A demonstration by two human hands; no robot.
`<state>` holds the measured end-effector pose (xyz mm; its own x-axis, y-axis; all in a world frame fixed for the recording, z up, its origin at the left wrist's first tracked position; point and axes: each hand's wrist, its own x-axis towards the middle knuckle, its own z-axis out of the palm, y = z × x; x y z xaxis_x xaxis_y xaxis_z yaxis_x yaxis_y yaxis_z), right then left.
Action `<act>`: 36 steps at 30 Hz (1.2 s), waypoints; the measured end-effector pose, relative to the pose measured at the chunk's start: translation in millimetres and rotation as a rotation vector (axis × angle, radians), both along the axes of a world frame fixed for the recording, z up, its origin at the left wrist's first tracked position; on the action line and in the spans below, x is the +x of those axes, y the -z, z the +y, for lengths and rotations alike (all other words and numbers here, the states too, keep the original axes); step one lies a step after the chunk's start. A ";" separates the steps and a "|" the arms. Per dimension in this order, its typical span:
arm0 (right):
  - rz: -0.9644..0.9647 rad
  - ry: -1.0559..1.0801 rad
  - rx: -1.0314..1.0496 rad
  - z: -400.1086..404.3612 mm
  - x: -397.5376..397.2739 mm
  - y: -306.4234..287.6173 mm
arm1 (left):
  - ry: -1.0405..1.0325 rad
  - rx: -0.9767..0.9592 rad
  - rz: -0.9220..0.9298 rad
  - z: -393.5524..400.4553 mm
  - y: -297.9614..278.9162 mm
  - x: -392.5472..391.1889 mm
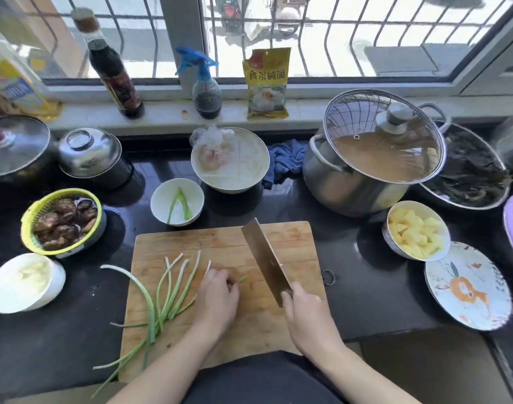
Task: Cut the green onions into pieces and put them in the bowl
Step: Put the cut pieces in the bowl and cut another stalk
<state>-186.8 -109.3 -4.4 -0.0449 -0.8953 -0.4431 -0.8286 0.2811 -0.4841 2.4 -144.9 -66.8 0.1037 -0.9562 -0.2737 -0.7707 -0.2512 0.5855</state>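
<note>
Several long green onions (170, 290) lie on the left half of a wooden cutting board (296, 246), their tails hanging over its front left corner. My left hand (217, 298) rests knuckles-down on the board, pinching a small green onion piece (243, 279) at its fingertips. My right hand (304, 313) grips the handle of a cleaver (264, 258), whose blade points away and stands just right of that piece. A small white bowl (162, 196) behind the board holds two green onion strips (179, 204).
Around the board: a green basket of mushrooms (63, 223), a white bowl (25, 282) at left, a bowl of potato cubes (415, 231), a patterned plate (468, 287), a lidded steel pot (366, 158), a large bowl with a plastic bag (230, 158), bottles on the sill.
</note>
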 end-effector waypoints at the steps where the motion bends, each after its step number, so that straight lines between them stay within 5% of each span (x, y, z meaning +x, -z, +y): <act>1: -0.006 0.067 -0.012 3.3 -13.2 -2.1 | 0.033 -0.029 0.019 -7.7 -1.9 -5.7; 6: 0.036 0.287 -0.024 0.5 -62.4 -4.2 | 0.386 -0.166 -0.098 -49.8 -6.9 -44.6; 16: -0.033 0.271 0.005 -4.7 -74.4 -8.0 | 0.770 -0.129 -0.330 -79.2 -4.4 -62.5; 21: -0.048 0.221 0.010 -16.2 -57.9 -8.2 | 0.722 -0.164 -0.509 -59.1 -10.3 -55.1; 24: -0.085 0.202 -0.012 -27.1 -44.4 -9.0 | 0.649 -0.106 -0.469 -55.2 -15.0 -23.9; 28: -0.116 0.160 -0.004 -36.6 -30.7 -11.5 | 0.069 -0.134 -0.086 -82.6 -38.0 31.5; 30: -0.117 0.137 -0.002 -36.9 -26.1 -12.7 | -0.161 -0.209 -0.056 -115.2 -53.2 62.7; 36: -0.107 0.126 0.017 -30.6 -15.9 -17.2 | -0.036 -0.053 -0.351 -170.6 -58.0 92.8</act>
<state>-202.7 -140.0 12.8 -0.1083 -0.8777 -0.4668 -0.7305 0.3888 -0.5615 95.2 -315.4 -8.8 0.2163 -0.9622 -0.1653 -0.9187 -0.2579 0.2993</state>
